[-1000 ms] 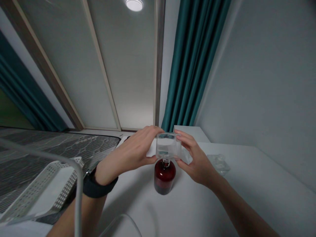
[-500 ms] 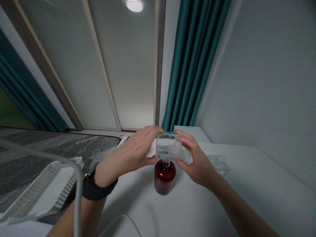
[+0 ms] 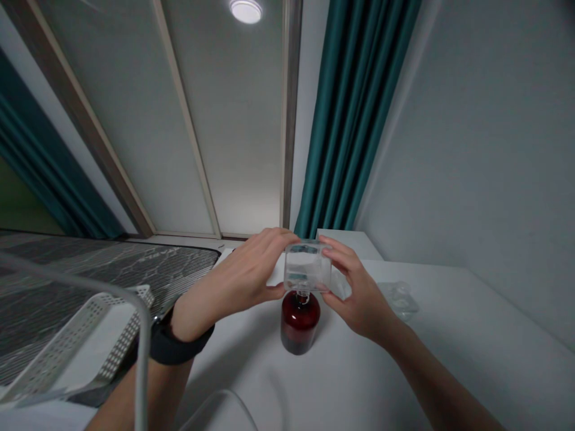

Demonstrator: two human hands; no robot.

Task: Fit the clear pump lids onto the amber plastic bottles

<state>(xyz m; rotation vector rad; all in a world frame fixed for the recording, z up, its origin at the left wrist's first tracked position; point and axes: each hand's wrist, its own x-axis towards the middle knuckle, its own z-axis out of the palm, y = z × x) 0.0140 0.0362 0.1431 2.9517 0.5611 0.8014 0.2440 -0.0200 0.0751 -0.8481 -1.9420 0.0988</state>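
Observation:
A clear bottle (image 3: 304, 267) is held upside down between both hands, its neck pointing down. Beneath it, a dark red see-through bottle (image 3: 300, 323) stands upright on the white table (image 3: 350, 383). The two necks meet or nearly meet; I cannot tell whether they touch. My left hand (image 3: 251, 269) is closed on the clear bottle's left side, fingers at its upper end and thumb lower down. My right hand (image 3: 359, 290) grips the opposite side in the same way. A dark band (image 3: 177, 341) circles my left wrist.
Crumpled clear plastic (image 3: 401, 299) lies on the table to the right. At the left is a white perforated basket (image 3: 110, 353). A grey curved tube (image 3: 142, 359) crosses the near left, and a pale cable (image 3: 224, 394) lies in front. A wall rises on the right.

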